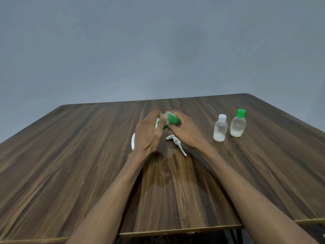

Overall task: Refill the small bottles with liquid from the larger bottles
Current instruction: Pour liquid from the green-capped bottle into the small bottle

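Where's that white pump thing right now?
The white pump lies flat on the wooden table, mid-table, just under the right hand and left of the two small bottles.

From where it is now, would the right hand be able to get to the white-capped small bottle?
Probably yes, once freed. The right hand is gripping the green cap, so it must let go first. The white-capped small bottle stands upright to its right, with bare table between them and nothing blocking.
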